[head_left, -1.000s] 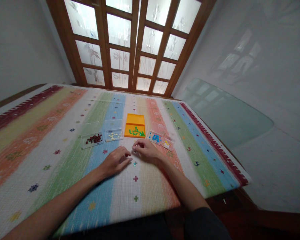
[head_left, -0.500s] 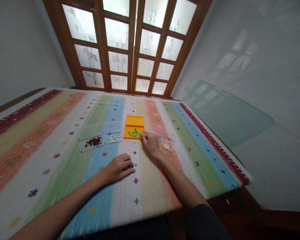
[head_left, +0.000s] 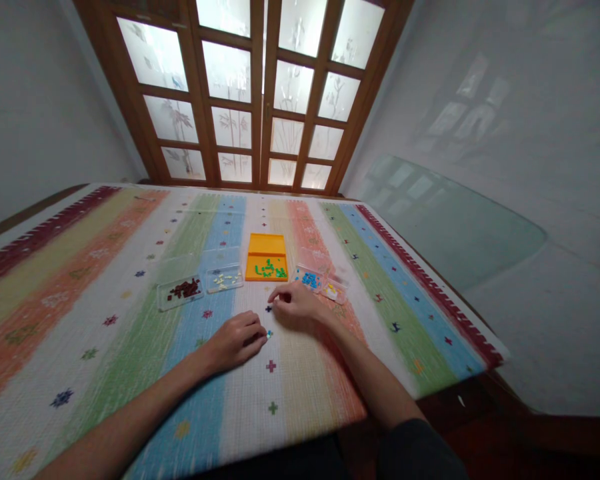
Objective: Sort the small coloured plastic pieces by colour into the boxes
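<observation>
My left hand (head_left: 240, 340) rests on the tablecloth with its fingers curled and closed. At its fingertips is a small blue-green piece (head_left: 269, 334), too small to make out clearly. My right hand (head_left: 295, 305) hovers above the cloth, ahead and to the right, thumb and index finger pinched; whatever they hold is hidden. Just beyond it lies an open yellow case (head_left: 266, 276) with several small green pieces (head_left: 267, 269) inside. Right of the case are a clear box of blue pieces (head_left: 309, 279) and a pinkish box (head_left: 336, 296) with yellow and white pieces.
Left of the yellow case stand a clear box (head_left: 223, 289) of cream pieces and another clear box (head_left: 166, 305) of dark brown pieces. A striped tablecloth (head_left: 170, 400) covers the table. Glass-paned wooden doors (head_left: 265, 133) and pale walls lie beyond.
My right hand has drawn back from the yellow case toward my left hand, uncovering the box of blue pieces. My left hand has stayed nearly in place. The view has shifted slightly.
</observation>
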The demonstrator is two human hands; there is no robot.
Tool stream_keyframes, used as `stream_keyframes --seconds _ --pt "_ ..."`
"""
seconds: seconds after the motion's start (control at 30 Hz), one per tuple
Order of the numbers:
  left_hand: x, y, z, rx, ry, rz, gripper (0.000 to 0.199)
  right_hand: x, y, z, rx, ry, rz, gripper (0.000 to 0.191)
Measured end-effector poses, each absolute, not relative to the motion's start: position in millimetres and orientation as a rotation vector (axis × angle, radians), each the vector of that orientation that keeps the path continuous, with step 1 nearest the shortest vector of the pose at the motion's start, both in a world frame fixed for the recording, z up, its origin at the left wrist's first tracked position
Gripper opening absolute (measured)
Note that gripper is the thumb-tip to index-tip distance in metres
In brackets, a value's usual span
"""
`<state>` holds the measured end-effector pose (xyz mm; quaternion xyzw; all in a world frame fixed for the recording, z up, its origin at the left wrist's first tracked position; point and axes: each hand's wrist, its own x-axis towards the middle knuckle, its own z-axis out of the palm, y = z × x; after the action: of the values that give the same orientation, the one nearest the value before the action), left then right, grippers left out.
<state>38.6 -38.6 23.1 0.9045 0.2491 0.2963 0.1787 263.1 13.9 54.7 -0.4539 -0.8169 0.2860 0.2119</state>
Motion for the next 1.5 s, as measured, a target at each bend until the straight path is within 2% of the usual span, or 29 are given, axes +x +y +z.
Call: stream_keyframes --seconds 0.17,0.33,0.47,0.7,0.97,1.1,1.23,1.33,1.5 --pt "37 -41 27 2.573 0.736 0.932 0.011 260 5 57 -0.918 -2.603 1.092 0.024" --pt "35 -40 30 2.536 0.8 1.032 0.012 255 1 58 -0.915 -2.745 0.941 0.027" --pt "34 -39 30 2.536 0.807 1.059 0.012 252 0 58 -0.941 -2.744 0.952 0.025" --pt "34 -40 30 2.537 0.756 1.107 0.011 258 9 57 -0.963 -2.485 1.239 0.015" --pt "36 -42 28 2.578 0.742 1.036 0.011 260 43 57 -1.356 -1.99 0.745 0.017" --pt "36 -42 28 2.6 0.741 1.009 0.011 255 51 56 -1.497 -1.963 0.596 0.018" --pt "36 -42 26 2.621 0.732 0.999 0.011 250 53 55 -1.621 -1.98 0.472 0.027" --pt "35 -42 24 2.628 0.737 0.993 0.011 249 49 56 -1.622 -2.018 0.422 0.034" --pt "35 -41 21 2.655 0.754 0.997 0.011 256 26 57 -1.331 -2.285 0.62 0.024"
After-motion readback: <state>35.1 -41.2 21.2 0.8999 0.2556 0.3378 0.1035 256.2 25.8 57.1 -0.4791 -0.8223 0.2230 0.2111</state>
